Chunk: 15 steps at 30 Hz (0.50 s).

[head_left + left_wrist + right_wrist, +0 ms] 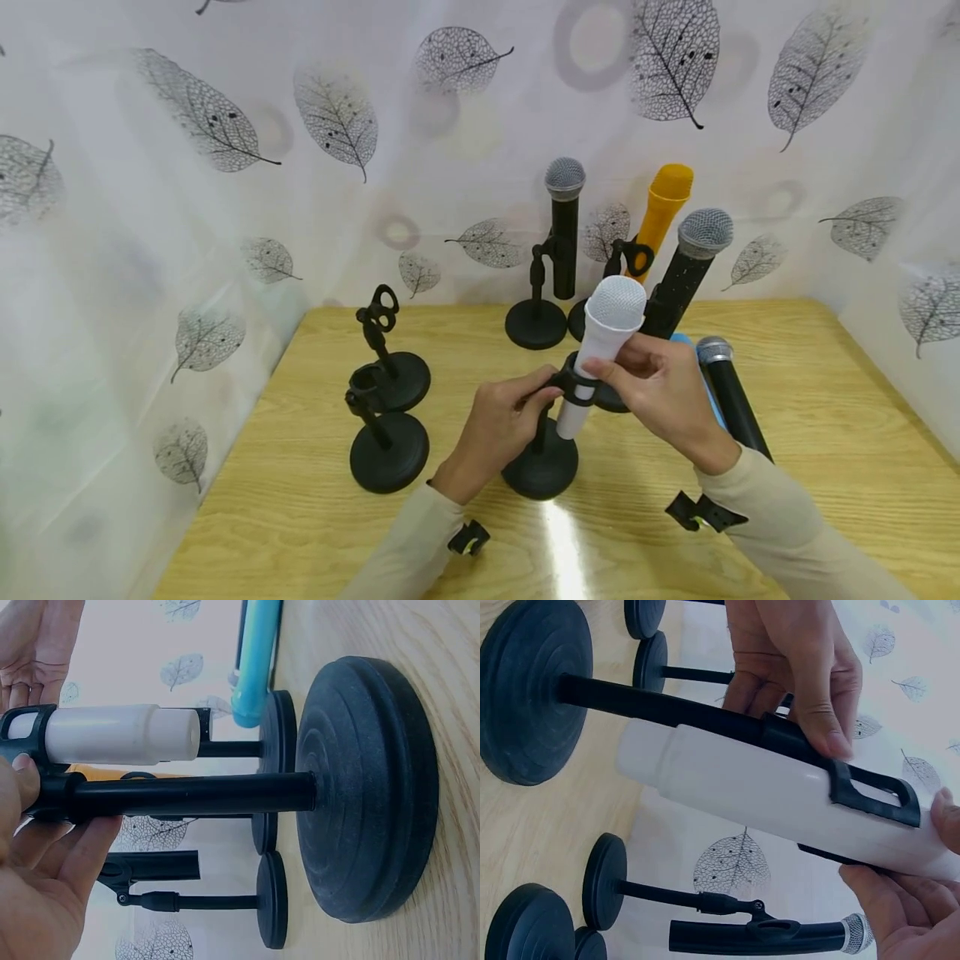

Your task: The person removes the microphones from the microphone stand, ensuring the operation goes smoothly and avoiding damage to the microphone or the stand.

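A white microphone (611, 321) with a pale mesh head sits tilted within the ring of a black holder clip (577, 385). My right hand (671, 396) pinches its body just above the clip, thumb in front and fingers behind. The clip tops a short black desk stand (542, 471), whose round base rests on the wood table. My left hand (498, 421) grips the stand at the joint below the clip, with the thumb (826, 735) pressing there. In the left wrist view, the microphone's lower end (176, 735) sticks out through the clip beside the stand's pole.
Two stands without microphones, a rear one (401, 379) and a front one (388, 454), are on the left. Behind, stands carry a black microphone (565, 233), an orange one (660, 212) and a silver-headed black one (686, 267). Right lie another black microphone (735, 400) and a blue object (257, 660).
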Available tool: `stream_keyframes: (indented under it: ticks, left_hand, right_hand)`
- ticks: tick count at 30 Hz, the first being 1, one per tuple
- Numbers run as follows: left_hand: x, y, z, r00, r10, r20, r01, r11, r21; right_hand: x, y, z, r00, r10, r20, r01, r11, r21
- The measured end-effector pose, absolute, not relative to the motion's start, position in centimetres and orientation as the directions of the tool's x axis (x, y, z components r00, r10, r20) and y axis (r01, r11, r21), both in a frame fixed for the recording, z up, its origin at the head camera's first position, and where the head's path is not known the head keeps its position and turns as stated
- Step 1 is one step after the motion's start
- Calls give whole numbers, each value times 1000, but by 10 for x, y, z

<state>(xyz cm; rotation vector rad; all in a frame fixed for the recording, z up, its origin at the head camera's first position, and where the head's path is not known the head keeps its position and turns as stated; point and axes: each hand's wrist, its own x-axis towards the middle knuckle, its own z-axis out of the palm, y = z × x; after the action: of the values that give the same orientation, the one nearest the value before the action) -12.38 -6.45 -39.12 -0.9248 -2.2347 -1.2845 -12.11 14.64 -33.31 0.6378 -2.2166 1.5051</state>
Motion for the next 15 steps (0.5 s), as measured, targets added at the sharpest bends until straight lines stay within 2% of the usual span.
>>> stream_keyframes:
  ticks: [15]
  left_hand:
    - [-124, -66, -392, -697, 346, 628, 717, 356, 599]
  right_hand:
    - [-121, 147, -327, -814, -153, 560, -573, 368, -732]
